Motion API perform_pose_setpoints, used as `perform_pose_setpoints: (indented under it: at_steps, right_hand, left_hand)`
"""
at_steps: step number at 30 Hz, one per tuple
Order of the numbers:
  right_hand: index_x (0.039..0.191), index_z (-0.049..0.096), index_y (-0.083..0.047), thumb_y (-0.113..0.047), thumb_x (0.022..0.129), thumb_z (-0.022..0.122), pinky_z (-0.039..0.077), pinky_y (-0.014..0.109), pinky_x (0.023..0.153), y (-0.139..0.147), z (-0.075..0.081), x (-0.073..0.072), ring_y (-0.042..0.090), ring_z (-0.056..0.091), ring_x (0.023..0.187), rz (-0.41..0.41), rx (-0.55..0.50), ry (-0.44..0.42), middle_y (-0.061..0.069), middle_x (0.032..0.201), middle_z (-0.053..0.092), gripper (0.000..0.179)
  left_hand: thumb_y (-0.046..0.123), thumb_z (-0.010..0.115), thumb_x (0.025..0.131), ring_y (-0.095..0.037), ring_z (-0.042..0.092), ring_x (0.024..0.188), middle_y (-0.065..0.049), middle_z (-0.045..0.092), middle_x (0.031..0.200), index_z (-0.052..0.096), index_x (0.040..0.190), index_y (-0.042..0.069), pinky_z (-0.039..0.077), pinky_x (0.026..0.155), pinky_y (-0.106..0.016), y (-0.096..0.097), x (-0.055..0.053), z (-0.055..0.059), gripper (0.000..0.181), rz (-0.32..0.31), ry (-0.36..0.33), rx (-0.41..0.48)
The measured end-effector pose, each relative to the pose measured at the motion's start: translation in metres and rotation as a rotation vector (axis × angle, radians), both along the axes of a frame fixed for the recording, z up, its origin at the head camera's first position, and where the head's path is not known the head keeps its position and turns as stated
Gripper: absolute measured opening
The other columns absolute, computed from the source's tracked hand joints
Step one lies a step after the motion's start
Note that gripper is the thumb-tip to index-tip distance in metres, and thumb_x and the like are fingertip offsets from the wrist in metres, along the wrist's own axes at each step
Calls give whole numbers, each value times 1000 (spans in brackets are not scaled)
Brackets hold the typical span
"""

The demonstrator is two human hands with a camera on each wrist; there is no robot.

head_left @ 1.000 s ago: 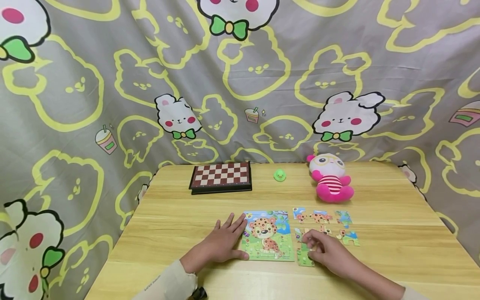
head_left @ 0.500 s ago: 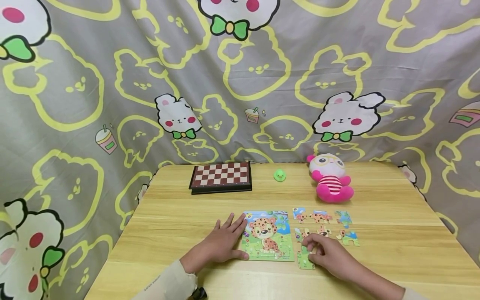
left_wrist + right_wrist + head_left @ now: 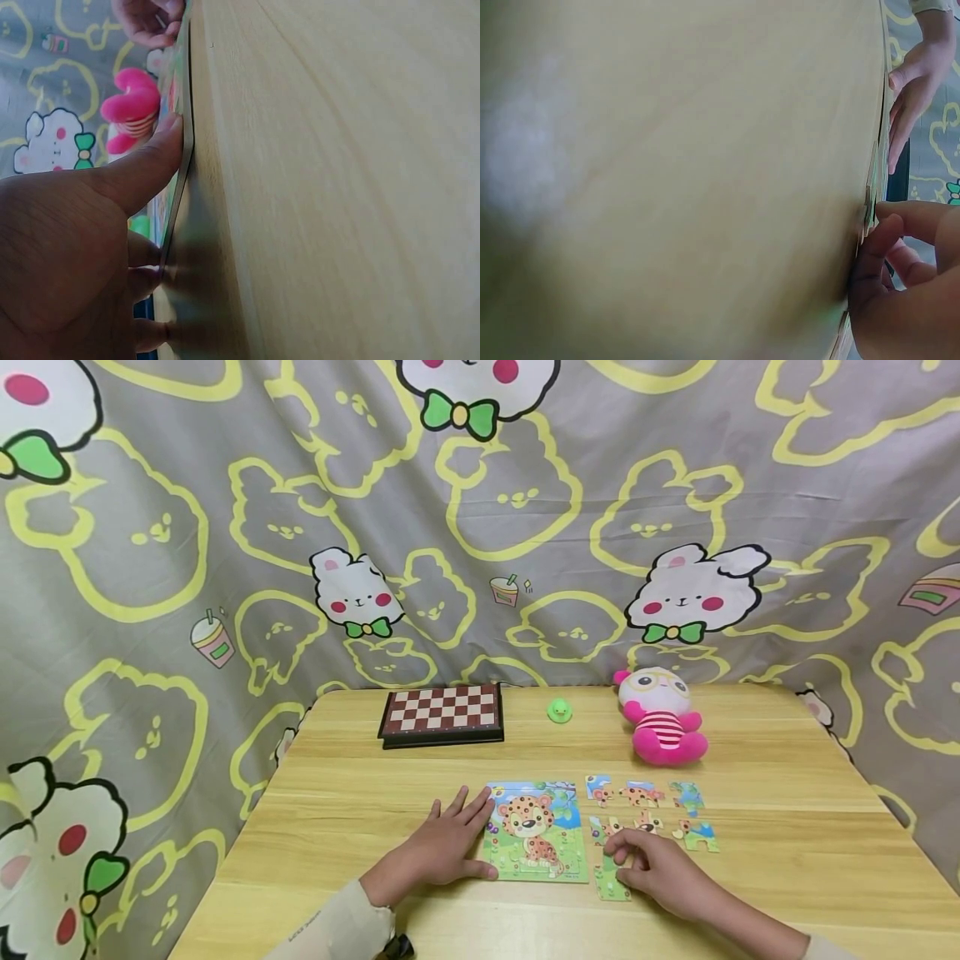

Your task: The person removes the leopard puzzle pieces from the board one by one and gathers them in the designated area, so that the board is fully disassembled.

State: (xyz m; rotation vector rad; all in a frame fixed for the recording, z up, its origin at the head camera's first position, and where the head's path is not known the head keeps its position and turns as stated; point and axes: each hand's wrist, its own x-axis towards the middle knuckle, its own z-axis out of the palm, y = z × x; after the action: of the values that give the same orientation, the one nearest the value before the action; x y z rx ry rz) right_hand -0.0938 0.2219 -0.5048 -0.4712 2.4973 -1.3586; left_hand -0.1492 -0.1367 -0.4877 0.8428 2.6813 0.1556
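Observation:
A leopard picture puzzle point(image 3: 534, 832) lies in its square board on the wooden table. My left hand point(image 3: 450, 843) rests flat at its left side with spread fingers, the thumb on the lower left edge, as the left wrist view also shows. To the right of the board, my right hand point(image 3: 660, 868) has curled fingers, with thumb and forefinger pinching a green puzzle piece point(image 3: 613, 887) at the table. The right hand hides part of that piece. In the right wrist view the fingertips point(image 3: 889, 219) meet close to thin pieces seen edge-on.
Several loose puzzle pieces point(image 3: 641, 794) lie in rows right of the board. Farther back stand a folded chessboard point(image 3: 442, 714), a green toy duck point(image 3: 559, 711) and a pink plush toy point(image 3: 663, 718). A patterned curtain point(image 3: 480, 527) hangs behind the table point(image 3: 337, 793).
The green puzzle piece under my right hand has slid slightly toward me, away from the piece above it. My left hand and the board have stayed in place.

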Motion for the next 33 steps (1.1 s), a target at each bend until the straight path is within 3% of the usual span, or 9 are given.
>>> perform_pose_setpoints:
  at_steps: [23,33]
  right_hand:
    - [113,70,-7,-8,91,75,48,22,65,-1,5,-1,6,52,74,7,-10,-10,4,99,64,23]
    - [115,69,-4,-7,92,74,50,23,64,-12,8,-8,7,54,74,21,-17,3,5,101,66,24]
  left_hand:
    - [73,58,89,-37,8,159,0,5,174,18,167,16,21,119,-70,0,0,2,105,1,-10,9]
    - [73,58,88,-37,7,159,0,5,174,18,167,16,20,119,-69,0,1,2,105,3,-10,11]
